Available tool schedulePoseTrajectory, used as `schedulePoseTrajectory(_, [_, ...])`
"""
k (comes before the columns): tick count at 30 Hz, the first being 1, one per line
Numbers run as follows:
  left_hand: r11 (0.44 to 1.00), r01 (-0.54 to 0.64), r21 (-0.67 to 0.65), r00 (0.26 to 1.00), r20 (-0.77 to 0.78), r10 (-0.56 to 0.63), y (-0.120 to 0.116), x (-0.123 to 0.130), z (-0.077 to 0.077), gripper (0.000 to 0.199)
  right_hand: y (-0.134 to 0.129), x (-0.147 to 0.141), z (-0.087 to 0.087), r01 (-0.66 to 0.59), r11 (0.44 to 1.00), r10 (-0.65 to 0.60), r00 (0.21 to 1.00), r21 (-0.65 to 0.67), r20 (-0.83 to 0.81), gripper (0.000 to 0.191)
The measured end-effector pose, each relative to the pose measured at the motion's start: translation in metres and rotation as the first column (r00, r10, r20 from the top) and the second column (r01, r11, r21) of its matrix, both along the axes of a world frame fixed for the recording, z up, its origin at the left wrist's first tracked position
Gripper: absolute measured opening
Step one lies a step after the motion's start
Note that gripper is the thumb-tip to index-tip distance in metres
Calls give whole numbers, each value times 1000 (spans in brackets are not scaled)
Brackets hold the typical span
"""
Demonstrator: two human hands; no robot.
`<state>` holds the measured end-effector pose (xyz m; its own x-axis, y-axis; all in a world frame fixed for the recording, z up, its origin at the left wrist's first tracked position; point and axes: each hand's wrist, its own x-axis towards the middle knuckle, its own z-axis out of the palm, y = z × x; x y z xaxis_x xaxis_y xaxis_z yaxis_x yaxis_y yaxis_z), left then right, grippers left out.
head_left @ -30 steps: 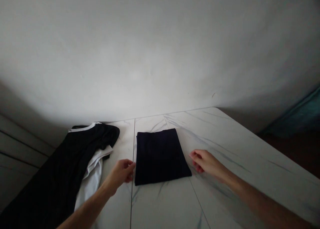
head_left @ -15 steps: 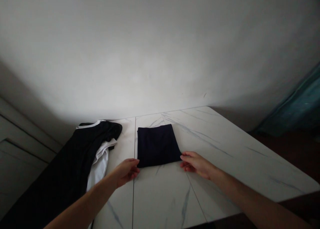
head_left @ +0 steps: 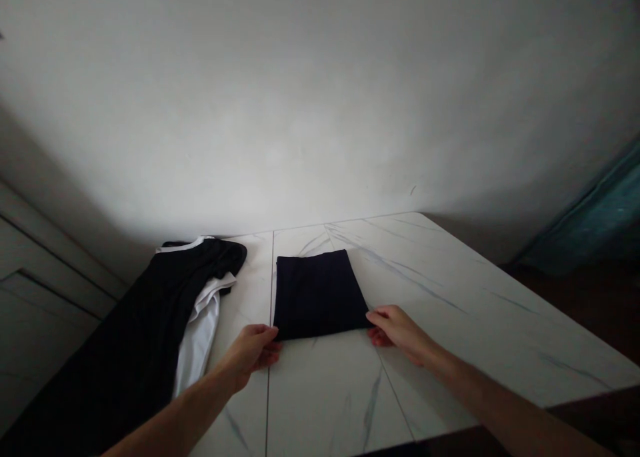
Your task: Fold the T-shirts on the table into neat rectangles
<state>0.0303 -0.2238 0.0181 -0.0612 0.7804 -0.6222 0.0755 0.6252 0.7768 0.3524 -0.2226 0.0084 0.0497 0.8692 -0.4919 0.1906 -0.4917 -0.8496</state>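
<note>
A folded dark navy cloth (head_left: 317,295) lies flat on the white marble table (head_left: 450,297), its near edge towards me. My left hand (head_left: 253,352) is at the cloth's near left corner, with fingertips at the edge. My right hand (head_left: 397,327) reaches the near right corner from the other side, fingers slightly curled and touching the edge. Neither hand visibly holds the cloth. To the left lies a black garment with white collar trim (head_left: 150,317), with a white garment (head_left: 203,330) showing beside it, close to my left forearm.
The black garment hangs over the table's left edge towards grey panelled cabinet fronts (head_left: 45,290). A thin seam runs front to back through the tabletop. A white wall (head_left: 320,110) stands behind the table, and teal fabric (head_left: 595,224) hangs at the right above a dark floor.
Both hands have moved inward from either side of the folded cloth and now touch its near corners. The view has shifted slightly; the cloth has not visibly moved on the table.
</note>
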Motion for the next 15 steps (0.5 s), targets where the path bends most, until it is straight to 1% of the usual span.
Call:
schedulePoseTrajectory(2, [999,30,-25,1000,5,-30,-13,-3,-1,40,-11,5,0,-68,997,69,997,-25,34,27])
schedulePoseTrajectory(4, [994,99,-47,995,-8,-99,-23,-7,-1,42,-20,14,-2,-172,984,174,982,-35,78,29])
schedulePoseTrajectory(6, [984,171,-50,983,-62,-174,-23,-10,1,44,-21,25,-4,-249,968,247,957,-8,150,29])
schedulePoseTrajectory(7, [980,194,-38,976,-96,-197,-19,-11,2,45,-16,29,-5,-262,965,252,948,25,195,30])
schedulePoseTrajectory(9, [980,197,12,967,-167,-192,-1,-11,3,46,3,33,-7,-246,962,206,938,117,280,32])
schedulePoseTrajectory(11, [982,175,71,962,-224,-155,23,-7,3,45,31,30,-8,-216,955,140,933,205,331,34])
schedulePoseTrajectory(13, [978,177,109,953,-267,-143,46,-2,0,40,60,22,-7,-203,947,98,921,249,377,36])
schedulePoseTrajectory(15, [973,201,116,942,-296,-160,62,-1,-5,34,85,12,-6,-219,937,71,881,272,467,40])
